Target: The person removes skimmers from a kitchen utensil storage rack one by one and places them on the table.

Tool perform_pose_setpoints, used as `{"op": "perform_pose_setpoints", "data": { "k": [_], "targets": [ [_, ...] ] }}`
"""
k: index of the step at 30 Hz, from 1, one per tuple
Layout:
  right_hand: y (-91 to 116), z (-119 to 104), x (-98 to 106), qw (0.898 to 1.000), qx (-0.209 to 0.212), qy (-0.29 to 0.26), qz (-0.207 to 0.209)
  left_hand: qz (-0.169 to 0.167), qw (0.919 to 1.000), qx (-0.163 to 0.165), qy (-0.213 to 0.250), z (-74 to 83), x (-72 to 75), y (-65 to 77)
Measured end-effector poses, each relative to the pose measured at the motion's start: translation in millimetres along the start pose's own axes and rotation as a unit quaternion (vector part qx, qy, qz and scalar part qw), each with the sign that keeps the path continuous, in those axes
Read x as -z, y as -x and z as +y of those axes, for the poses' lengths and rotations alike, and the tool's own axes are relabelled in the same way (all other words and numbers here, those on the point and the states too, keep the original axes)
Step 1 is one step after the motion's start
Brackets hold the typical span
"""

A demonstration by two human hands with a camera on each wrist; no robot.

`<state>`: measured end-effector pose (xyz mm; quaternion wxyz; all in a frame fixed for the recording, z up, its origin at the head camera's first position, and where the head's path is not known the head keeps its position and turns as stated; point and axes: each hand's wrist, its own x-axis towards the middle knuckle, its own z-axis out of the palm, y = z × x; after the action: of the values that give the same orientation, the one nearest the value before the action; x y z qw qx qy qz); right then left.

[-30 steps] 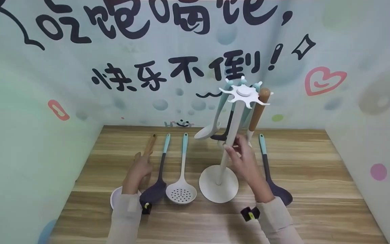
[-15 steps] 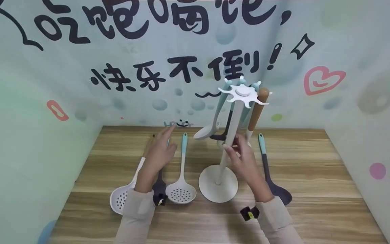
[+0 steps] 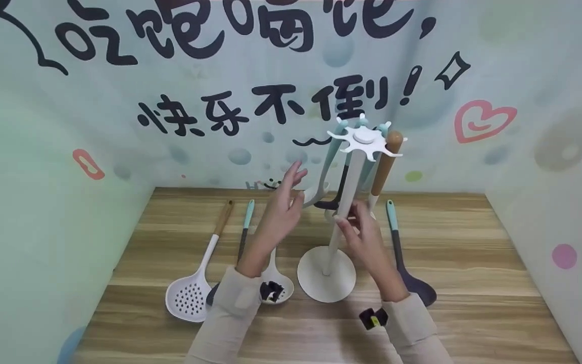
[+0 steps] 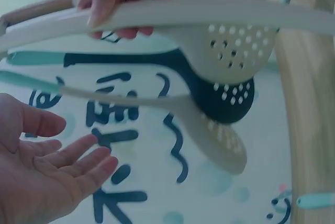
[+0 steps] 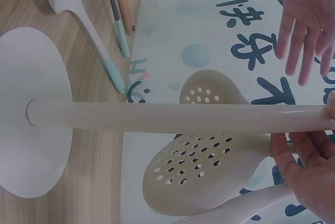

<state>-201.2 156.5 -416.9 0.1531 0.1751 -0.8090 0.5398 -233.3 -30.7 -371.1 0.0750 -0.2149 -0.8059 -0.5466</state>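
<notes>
My right hand (image 3: 364,235) grips the white pole (image 3: 352,184) of an upright utensil stand, thumb on the near side. Around its hooked top (image 3: 364,137) hang several utensils, among them a wooden-handled one (image 3: 384,169). The left wrist view shows a white slotted spoon (image 4: 222,148) and a dark slotted spoon (image 4: 222,101) hanging there. My left hand (image 3: 283,207) is raised left of the stand, its fingers extended and holding nothing. In the head view it overlaps the head of the hanging white spoon (image 3: 321,191). The left wrist view shows the palm turned up.
On the wooden table (image 3: 473,263) lie a white skimmer (image 3: 187,298) with a wooden handle, a dark, blue-handled utensil (image 3: 245,222) and a white slotted spoon (image 3: 287,285), both partly hidden by my left arm. A dark ladle (image 3: 420,290) lies right of the stand's base (image 3: 316,285).
My left hand has left the wooden handle of the skimmer on the table and moved right and up toward the stand. My right hand stays on the pole.
</notes>
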Motion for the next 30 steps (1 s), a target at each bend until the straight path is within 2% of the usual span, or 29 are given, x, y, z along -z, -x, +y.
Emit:
{"op": "perform_pose_setpoints", "data": {
  "k": [4, 8, 12, 19, 30],
  "targets": [
    [-1, -1, 0, 1.000, -0.003, 0.001, 0.001, -0.021, 0.9996, -0.007, 0.016, -2.6, -16.5, -7.8],
    [-1, -2, 0, 1.000, -0.002, 0.003, 0.003, -0.017, 0.9990, 0.001, 0.041, -5.6, -28.4, -14.2],
    [-1, -2, 0, 1.000, 0.000, 0.002, 0.005, -0.006, 0.9983, -0.007, 0.057, -6.8, -34.8, -18.9],
    [-1, -2, 0, 1.000, -0.014, 0.003, 0.006, 0.020, 0.9994, -0.004, 0.029, -7.9, -36.6, -17.3],
    [-1, 0, -2, 1.000, -0.019, -0.014, 0.005, 0.075, 0.9964, -0.038, -0.016, -10.2, -31.3, -11.2]
  ]
}}
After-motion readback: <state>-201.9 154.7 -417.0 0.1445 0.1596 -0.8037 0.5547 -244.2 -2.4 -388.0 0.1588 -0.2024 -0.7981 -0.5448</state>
